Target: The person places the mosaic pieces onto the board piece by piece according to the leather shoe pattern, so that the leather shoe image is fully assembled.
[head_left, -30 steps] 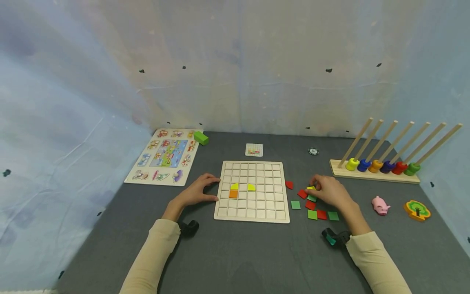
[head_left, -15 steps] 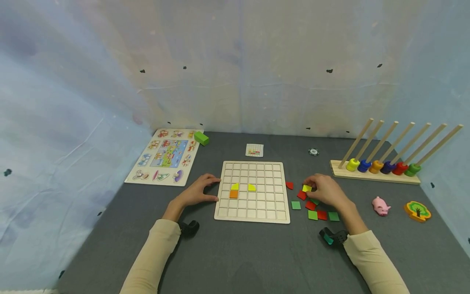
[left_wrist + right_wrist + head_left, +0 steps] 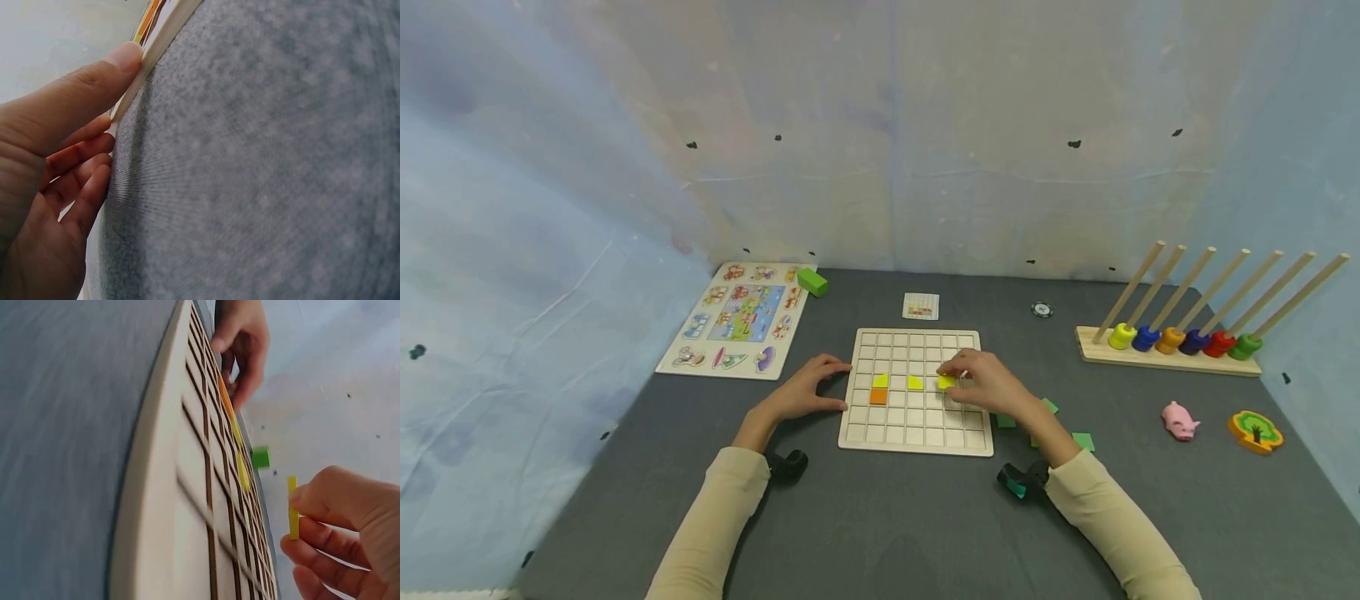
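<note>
A wooden grid board (image 3: 917, 433) lies flat on the grey table, with two yellow tiles (image 3: 913, 382) and an orange tile (image 3: 877, 397) set in its cells. My right hand (image 3: 981, 385) hovers over the board's right half and pinches a yellow tile (image 3: 947, 382), seen edge-on above the grid (image 3: 292, 509) in the right wrist view. My left hand (image 3: 808, 387) rests against the board's left edge, thumb (image 3: 94, 81) and fingers touching the rim (image 3: 156, 53). Green tiles (image 3: 1082, 441) lie loose right of the board, partly hidden by my forearm.
A picture peg puzzle (image 3: 737, 321) and a green block (image 3: 812, 282) sit at back left. A small pattern card (image 3: 920, 306) and a dark disc (image 3: 1041, 310) lie behind the board. A ring stacker rack (image 3: 1172, 352), pink pig (image 3: 1180, 419) and tree piece (image 3: 1255, 431) stand at right.
My right hand lifted a yellow tile from the loose pile and carried it left, over the board. The left hand stayed at the board's edge.
</note>
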The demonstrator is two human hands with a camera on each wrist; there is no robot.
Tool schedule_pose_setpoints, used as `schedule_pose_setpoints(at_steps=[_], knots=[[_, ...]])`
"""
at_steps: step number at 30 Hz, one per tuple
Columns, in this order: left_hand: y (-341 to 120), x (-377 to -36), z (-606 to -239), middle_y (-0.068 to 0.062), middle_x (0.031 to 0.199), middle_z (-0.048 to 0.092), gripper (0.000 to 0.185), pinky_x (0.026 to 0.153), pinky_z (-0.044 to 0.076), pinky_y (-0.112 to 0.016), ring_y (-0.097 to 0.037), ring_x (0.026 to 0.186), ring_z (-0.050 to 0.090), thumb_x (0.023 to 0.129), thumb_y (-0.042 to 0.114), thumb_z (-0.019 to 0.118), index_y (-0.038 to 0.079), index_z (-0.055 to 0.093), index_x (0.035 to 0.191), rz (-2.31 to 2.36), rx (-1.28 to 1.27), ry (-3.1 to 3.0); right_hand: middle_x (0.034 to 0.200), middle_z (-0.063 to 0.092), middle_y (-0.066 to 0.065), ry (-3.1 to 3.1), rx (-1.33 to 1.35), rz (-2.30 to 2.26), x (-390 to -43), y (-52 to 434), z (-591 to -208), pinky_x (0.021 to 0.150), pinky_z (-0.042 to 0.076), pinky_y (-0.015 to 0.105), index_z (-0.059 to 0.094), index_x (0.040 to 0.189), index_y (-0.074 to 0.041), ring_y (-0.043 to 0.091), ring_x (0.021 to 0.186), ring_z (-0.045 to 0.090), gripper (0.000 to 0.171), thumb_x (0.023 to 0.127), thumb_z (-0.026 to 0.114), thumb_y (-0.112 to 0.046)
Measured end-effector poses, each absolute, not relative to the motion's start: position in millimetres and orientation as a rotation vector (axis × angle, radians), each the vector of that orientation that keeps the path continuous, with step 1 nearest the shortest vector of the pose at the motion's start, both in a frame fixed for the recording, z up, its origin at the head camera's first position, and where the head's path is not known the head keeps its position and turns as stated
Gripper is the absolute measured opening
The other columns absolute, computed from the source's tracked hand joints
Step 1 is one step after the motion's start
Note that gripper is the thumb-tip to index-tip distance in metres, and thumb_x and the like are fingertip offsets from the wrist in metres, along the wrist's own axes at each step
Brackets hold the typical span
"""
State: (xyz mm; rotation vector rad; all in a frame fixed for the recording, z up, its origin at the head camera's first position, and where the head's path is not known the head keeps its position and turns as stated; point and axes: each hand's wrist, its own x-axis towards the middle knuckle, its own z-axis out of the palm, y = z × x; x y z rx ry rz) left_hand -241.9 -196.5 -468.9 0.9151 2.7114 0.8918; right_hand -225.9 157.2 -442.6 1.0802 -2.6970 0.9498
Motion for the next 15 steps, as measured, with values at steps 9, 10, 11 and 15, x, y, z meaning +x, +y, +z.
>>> schedule_pose_setpoints(at_steps=[9, 10, 11, 15], knots=[[-197, -243, -470, -0.009, 0.125, 0.045, 0.067, 0.099, 0.033, -0.047, -0.025, 0.115, 0.042, 0.077, 0.035, 0.076, 0.009, 0.051, 0.134, 0.903, 0.902, 2.716, 0.098, 0.066, 0.004, -2.662, 1.172, 0.976, -227, 110, -448, 0.074, 0.049, 0.034, 0.070, 0.107, -0.004, 0.019, 0.088, 0.061, 0.027, 0.080, 0.070, -0.010], [-198, -243, -471, -0.009, 0.125, 0.045, 0.067, 0.099, 0.033, -0.047, -0.025, 0.115, 0.042, 0.077, 0.035, 0.076, 0.010, 0.051, 0.134, 0.903, 0.900, 2.718, 0.098, 0.067, 0.003, -2.659, 1.179, 0.970, -226, 106, -450, 0.075, 0.049, 0.033, 0.070, 0.106, -0.004, 0.018, 0.088, 0.061, 0.027, 0.080, 0.070, -0.010], [-198, -243, -471, -0.009, 0.125, 0.045, 0.067, 0.099, 0.033, -0.047, -0.025, 0.115, 0.042, 0.077, 0.036, 0.076, 0.010, 0.051, 0.134, 0.907, 0.899, 2.716, 0.098, 0.067, 0.004, -2.653, 1.189, 0.978, -226, 103, -451, 0.076, 0.049, 0.033, 0.070, 0.105, -0.005, 0.018, 0.088, 0.061, 0.026, 0.080, 0.071, -0.010], [-197, -243, -472, -0.010, 0.126, 0.045, 0.067, 0.099, 0.033, -0.047, -0.025, 0.116, 0.042, 0.078, 0.036, 0.076, 0.010, 0.051, 0.134, 0.924, 0.902, 2.705, 0.095, 0.068, 0.001, -2.629, 1.226, 0.920, -225, 93, -458, 0.082, 0.047, 0.032, 0.071, 0.099, -0.008, 0.014, 0.089, 0.060, 0.019, 0.080, 0.073, -0.011]])
